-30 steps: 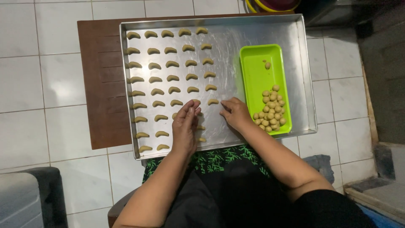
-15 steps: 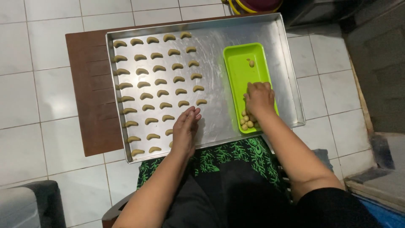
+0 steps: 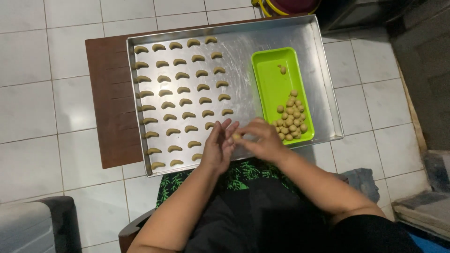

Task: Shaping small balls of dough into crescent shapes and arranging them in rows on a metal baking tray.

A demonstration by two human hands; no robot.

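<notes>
Fingers of left hand (image 3: 219, 146) & right hand (image 3: 262, 139) pinch a dough ball (image 3: 236, 136) betw them, over baking tray (image 3: 243, 42). Approx 4 cols of crescents (image 3: 180, 89) laid; many balls (image 3: 290, 117) remain in green tray (image 3: 272, 70).

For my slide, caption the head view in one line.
Both hands, left hand and right hand, press a dough ball above a metal tray of crescents.

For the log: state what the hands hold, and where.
A small pale dough ball sits pinched between the left hand and right hand, at the fingertips.
</notes>
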